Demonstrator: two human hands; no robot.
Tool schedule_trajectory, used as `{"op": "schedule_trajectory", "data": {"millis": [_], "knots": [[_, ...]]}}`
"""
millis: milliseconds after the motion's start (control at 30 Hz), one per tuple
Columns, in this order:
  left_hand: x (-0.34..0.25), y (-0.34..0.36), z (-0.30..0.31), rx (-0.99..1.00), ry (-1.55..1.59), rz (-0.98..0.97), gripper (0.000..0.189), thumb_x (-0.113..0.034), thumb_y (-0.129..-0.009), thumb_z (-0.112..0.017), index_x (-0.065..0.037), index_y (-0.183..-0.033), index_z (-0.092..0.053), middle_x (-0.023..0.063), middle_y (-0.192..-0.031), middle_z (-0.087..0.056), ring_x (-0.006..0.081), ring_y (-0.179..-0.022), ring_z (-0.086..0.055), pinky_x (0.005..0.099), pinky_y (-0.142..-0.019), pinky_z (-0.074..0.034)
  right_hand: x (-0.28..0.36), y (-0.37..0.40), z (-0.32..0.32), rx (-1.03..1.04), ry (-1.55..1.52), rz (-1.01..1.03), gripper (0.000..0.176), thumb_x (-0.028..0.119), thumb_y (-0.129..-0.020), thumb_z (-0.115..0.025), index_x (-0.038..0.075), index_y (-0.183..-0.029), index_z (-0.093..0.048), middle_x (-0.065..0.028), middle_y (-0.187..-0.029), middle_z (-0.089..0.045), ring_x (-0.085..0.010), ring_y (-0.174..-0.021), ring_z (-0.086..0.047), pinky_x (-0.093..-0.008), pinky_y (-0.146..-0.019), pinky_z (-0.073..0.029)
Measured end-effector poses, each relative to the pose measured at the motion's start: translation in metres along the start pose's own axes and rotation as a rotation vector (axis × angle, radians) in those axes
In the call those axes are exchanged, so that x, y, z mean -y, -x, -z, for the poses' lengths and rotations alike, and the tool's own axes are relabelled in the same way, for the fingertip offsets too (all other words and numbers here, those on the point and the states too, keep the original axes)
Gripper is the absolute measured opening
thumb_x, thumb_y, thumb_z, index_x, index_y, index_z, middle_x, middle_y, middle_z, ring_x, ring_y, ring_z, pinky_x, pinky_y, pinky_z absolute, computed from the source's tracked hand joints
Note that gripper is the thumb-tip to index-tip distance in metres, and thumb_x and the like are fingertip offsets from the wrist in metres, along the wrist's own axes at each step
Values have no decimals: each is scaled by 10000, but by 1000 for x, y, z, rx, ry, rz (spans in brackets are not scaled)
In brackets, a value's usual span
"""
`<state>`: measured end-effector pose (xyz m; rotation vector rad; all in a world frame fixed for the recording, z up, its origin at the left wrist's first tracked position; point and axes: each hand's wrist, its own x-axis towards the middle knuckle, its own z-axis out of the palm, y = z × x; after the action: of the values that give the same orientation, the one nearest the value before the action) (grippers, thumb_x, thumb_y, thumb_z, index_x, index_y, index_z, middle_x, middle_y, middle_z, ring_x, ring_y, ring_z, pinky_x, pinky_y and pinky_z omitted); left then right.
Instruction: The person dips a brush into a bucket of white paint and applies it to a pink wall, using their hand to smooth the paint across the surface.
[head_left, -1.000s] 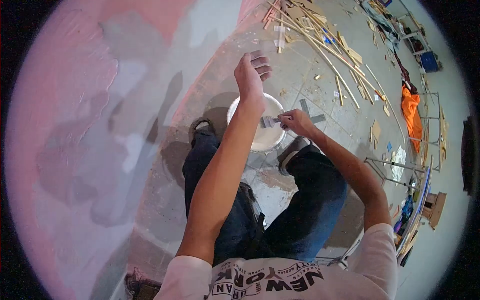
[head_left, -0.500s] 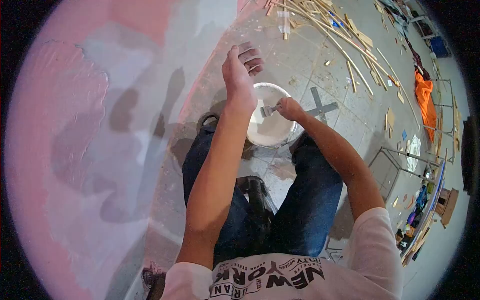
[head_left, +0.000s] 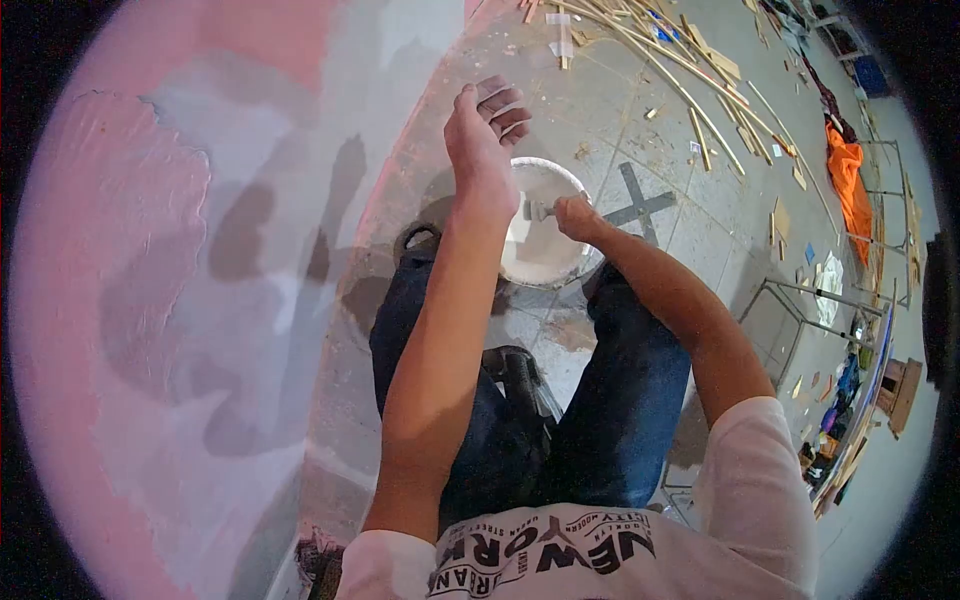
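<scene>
A round white bucket holding pale, whitish material stands on the floor between my knees. My right hand is closed on the handle of a small scraper, whose blade is over the inside of the bucket. My left hand is raised beyond the bucket's left side, palm turned right, fingers apart and slightly curled, with nothing in it. My left wrist and forearm cover part of the bucket's left rim.
A pink and grey wall rises close on the left. Wood strips lie scattered at the upper right. A grey cross marks the floor right of the bucket. Metal frames and an orange cloth are farther right.
The scraper has turned in my right hand, and its blade now looks narrower. The view has shifted slightly. My left hand keeps about the same pose.
</scene>
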<state>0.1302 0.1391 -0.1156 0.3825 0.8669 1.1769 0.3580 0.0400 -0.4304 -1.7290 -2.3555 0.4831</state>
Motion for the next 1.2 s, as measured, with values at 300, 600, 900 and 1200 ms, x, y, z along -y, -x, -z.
{"op": "schedule_trajectory", "data": {"millis": [300,600,900,1200], "knots": [[-4,-3,-1,-29,31,-10,417,-359,-1066,-427,-21,-1197,-634,95,-1016,-666,210,-814,-645,347,-764,-510,-8,-2,-6,-34,9,181,116,98,-888,-636,22,-965,-593,-186,-719,-621,-422,-630,-613,-546,-619,-492],[-3,-3,0,-10,28,-7,422,-363,-1060,-427,-28,-1213,-633,90,-1022,-658,207,-824,-640,348,-779,-507,-3,-5,-5,-161,68,196,112,98,-887,-644,12,-935,-592,-181,-719,-586,-381,-628,-596,-508,-617,-494],[-6,0,-2,-24,18,-5,430,-367,-1059,-426,-27,-1221,-633,89,-1031,-656,205,-830,-635,347,-792,-500,18,-16,42,238,-190,-321,247,180,-906,-617,-9,-966,-764,-267,-909,-738,-412,-898,-739,-498,-833,-579],[-6,0,-3,-18,16,-1,429,-365,-1058,-431,-23,-1234,-621,90,-1033,-657,202,-842,-634,343,-796,-495,7,-15,40,150,-165,-337,258,192,-915,-593,45,-1012,-782,-260,-945,-736,-440,-917,-722,-520,-851,-571]]}}
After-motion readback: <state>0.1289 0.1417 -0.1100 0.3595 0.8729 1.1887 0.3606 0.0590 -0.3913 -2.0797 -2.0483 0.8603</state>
